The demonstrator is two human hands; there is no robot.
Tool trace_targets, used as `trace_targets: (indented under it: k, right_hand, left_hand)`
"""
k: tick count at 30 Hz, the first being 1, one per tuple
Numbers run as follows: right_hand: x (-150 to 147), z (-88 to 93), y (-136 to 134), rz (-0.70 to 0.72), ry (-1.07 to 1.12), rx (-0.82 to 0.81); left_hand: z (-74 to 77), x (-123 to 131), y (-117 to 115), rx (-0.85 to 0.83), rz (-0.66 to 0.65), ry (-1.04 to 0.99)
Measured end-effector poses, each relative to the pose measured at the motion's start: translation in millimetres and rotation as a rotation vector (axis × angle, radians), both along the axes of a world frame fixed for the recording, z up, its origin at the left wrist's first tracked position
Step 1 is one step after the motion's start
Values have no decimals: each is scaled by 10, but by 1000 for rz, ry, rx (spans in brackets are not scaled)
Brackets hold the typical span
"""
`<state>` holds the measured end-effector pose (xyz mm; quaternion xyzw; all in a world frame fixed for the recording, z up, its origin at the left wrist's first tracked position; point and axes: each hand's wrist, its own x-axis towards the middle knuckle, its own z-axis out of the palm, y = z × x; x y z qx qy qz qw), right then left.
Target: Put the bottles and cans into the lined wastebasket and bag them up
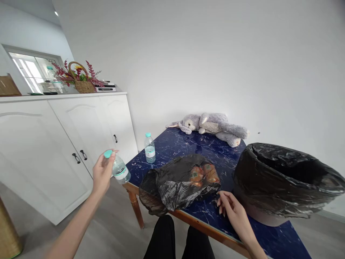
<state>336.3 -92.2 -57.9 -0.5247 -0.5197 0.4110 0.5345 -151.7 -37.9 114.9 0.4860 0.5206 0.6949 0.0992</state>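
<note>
My left hand (102,172) is raised left of the table and is closed round a small clear water bottle (120,169) with a teal cap, held tilted. My right hand (232,209) rests on the blue marble table (185,144) with fingers loosely curled, fingertips touching the edge of a crumpled black plastic bag (175,181). Orange packets (203,174) show through the bag. A second water bottle (150,148) stands upright near the table's left edge.
A bin lined with a black bag (285,178) stands on the table at the right. A grey plush rabbit (212,126) lies at the far edge by the wall. White cabinets (61,144) with a flower basket (82,80) stand at the left. My knees (178,239) are below the table's front edge.
</note>
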Motion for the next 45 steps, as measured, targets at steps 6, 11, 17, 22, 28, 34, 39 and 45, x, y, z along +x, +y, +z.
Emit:
trace_targets:
  k: [6,11,17,22,28,34,39,45]
  right_hand:
    - [-12,26,-16,-13,-14,7]
    - [-30,94,-43,-16,-22,-16]
    - [-31,150,-71,-5,-35,-41]
    - [-27,116,-49,6,-66,-52]
    - [-2,80,-43,25,-108,-23]
    - [19,3,6,16,-91,-3]
    - [22,-2,17,11,-68,-4]
    - [8,94,-33,29,-84,-22]
  left_hand:
    - [-122,92,803,32,-66,-62]
    - [-269,214,1148,-23,-123,20]
    - [-603,55,1128,-226,-169,94]
    - [-801,-77,1092,-313,-176,139]
    - [-836,137,667,-184,130,313]
    - [-842,786,-134,-43,-120,806]
    - [-906,1165,-350,-205,-540,1038]
    - [-1109,1306,-297,-245,-581,1125]
